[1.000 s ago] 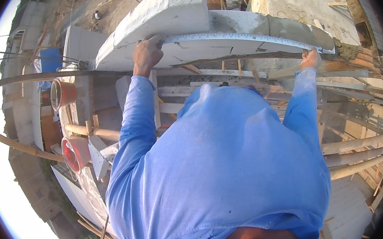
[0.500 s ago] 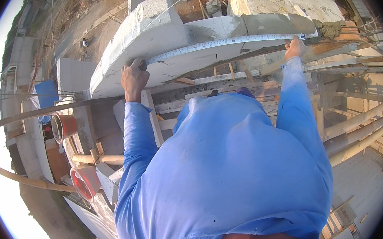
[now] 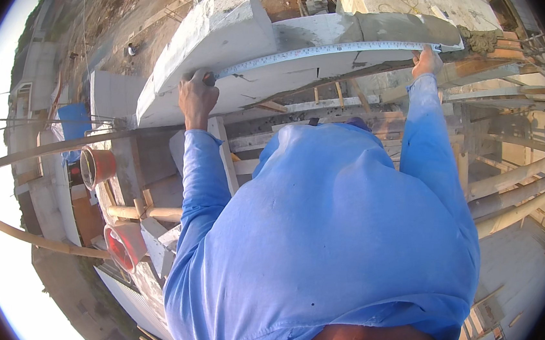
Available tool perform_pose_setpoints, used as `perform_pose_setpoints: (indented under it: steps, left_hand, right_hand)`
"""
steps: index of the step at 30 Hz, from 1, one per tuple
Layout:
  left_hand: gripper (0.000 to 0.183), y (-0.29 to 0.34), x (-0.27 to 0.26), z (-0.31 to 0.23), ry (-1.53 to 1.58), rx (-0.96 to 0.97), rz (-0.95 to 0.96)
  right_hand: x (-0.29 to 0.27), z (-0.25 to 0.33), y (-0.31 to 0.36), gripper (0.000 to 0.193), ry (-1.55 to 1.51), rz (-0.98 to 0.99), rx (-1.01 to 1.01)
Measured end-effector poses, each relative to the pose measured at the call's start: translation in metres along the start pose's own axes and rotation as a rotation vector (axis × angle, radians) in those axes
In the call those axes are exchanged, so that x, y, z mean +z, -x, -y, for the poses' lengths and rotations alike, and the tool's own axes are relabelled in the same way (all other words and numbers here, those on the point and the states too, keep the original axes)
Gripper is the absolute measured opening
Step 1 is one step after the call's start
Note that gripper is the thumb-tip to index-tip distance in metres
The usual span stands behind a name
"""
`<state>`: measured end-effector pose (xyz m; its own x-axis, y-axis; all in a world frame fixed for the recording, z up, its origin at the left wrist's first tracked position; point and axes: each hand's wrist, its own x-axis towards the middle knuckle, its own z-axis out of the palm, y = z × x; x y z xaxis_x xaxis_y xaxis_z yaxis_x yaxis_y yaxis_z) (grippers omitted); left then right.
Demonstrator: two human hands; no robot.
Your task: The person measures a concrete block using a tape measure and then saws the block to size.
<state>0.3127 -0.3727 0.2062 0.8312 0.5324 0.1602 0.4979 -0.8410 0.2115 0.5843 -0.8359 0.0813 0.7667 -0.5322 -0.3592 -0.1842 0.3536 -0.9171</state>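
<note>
A white tape measure (image 3: 309,51) is stretched along the face of a pale block wall (image 3: 294,75). My left hand (image 3: 197,96) is closed on the dark case of the tape at its left end, against the wall. At the far right, the fingers of my right hand (image 3: 427,61) pinch the tape close to its end tip, beside the wall's edge. Grey mortar (image 3: 388,28) coats part of the wall's top to the right. A taller white block (image 3: 224,23) rises at the wall's left part.
Two red buckets (image 3: 99,168) (image 3: 124,245) stand at the left near a bamboo pole (image 3: 145,213). Several wooden poles (image 3: 514,185) cross on the right. A heap of wet mortar (image 3: 480,40) lies beyond the tape's end. A blue sheet (image 3: 74,120) hangs at far left.
The whole view has shifted slightly, so the wall and both hands appear a little farther right. Both hands keep their hold on the stretched tape.
</note>
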Motion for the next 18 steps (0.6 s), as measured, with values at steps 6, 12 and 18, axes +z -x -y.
perform_pose_setpoints:
  steps: [6,12,18]
  left_hand:
    - [0.03,0.0,0.005,0.005,0.016,-0.012,-0.015]
    - [0.029,0.004,0.006,0.004,0.007,-0.063,-0.006]
    - [0.03,0.002,0.005,-0.005,-0.021,-0.112,0.024]
  right_hand:
    - [0.002,0.003,0.006,0.02,-0.019,0.021,0.006]
    - [0.005,-0.004,0.003,0.02,0.03,0.009,-0.011]
    - [0.001,-0.006,0.0,0.018,-0.024,0.019,-0.051]
